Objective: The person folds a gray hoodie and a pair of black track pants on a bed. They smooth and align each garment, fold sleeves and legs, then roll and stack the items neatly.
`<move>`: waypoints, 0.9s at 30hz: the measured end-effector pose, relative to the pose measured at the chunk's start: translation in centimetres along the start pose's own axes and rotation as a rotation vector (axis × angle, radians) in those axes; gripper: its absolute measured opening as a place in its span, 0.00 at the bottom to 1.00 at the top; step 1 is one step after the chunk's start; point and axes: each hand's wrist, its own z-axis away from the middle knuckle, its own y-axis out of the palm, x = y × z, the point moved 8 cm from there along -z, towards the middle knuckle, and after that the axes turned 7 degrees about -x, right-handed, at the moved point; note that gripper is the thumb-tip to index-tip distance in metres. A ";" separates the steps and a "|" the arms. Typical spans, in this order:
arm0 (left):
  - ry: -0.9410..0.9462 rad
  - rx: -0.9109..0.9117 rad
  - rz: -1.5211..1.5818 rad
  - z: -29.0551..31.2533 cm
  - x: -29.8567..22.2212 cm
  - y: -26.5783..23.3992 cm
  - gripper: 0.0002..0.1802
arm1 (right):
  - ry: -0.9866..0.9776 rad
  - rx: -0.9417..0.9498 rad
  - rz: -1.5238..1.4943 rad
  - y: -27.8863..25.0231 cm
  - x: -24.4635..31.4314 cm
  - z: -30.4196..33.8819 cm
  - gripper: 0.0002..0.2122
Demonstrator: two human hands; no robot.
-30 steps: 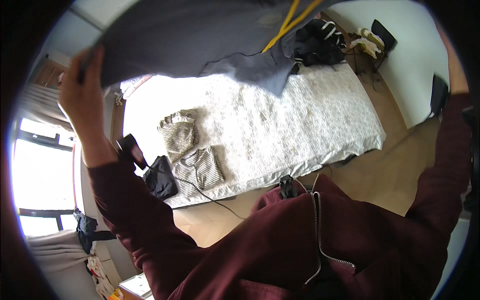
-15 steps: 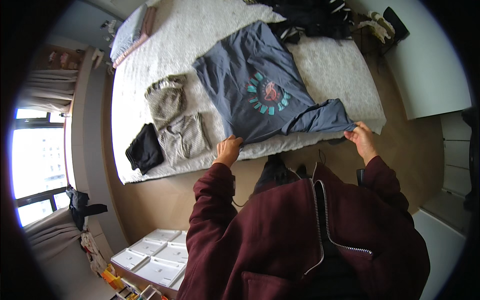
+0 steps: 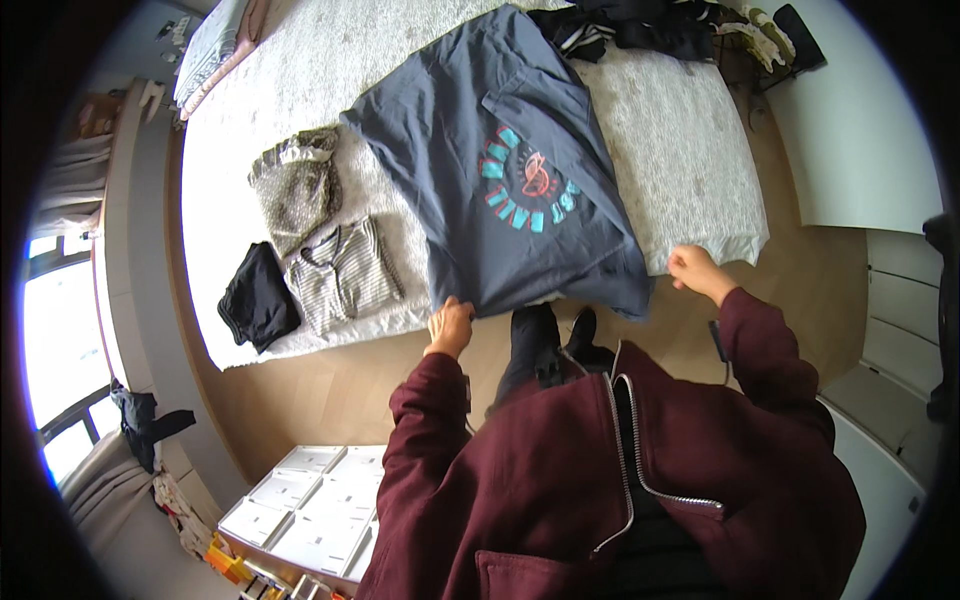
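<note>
A dark grey-blue T-shirt [image 3: 455,150] with a round turquoise and red print lies spread on the bed, its right part folded over toward the middle. Its near edge hangs a little past the mattress edge. My left hand [image 3: 452,325] pinches the shirt's near left corner. My right hand [image 3: 700,272] is off the cloth, just right of the shirt's near right corner, its fingers curled with nothing visible in them.
Left of the shirt lie a folded striped top [image 3: 345,275], a patterned garment [image 3: 296,190] and folded black clothing [image 3: 258,297]. Dark clothes [image 3: 665,32] lie at the bed's far right. White drawer-like boxes [image 3: 310,505] stand behind at lower left.
My right hand has let go of the shirt. The bunched right part now lies flatter, folded over leftward, with its corner hanging at the bed edge. My left hand still grips its corner.
</note>
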 end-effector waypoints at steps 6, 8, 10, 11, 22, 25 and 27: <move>-0.041 0.208 0.078 -1.4 2.3 2.9 0.07 | -0.056 -0.171 -0.258 6.0 10.9 -16.3 0.20; -0.037 0.248 0.110 -1.7 2.8 3.3 0.07 | 0.038 -0.151 -0.225 7.6 12.3 -20.5 0.27; -0.048 0.287 0.136 -2.0 3.2 3.6 0.07 | 0.064 -0.187 -0.137 8.4 12.8 -22.6 0.32; -0.051 0.305 0.153 -2.1 3.4 3.7 0.06 | 0.038 -0.214 -0.045 8.9 13.2 -23.2 0.34; -0.075 0.491 0.102 -3.4 3.6 4.4 0.08 | -0.171 -0.219 0.598 8.1 14.6 -22.6 0.18; -0.115 0.533 0.066 -3.2 3.6 4.1 0.05 | -0.271 -0.217 0.565 5.0 13.2 -23.3 0.13; -0.134 0.540 0.056 -3.1 3.5 3.8 0.07 | -0.364 -0.248 0.106 -0.1 10.9 -24.0 0.16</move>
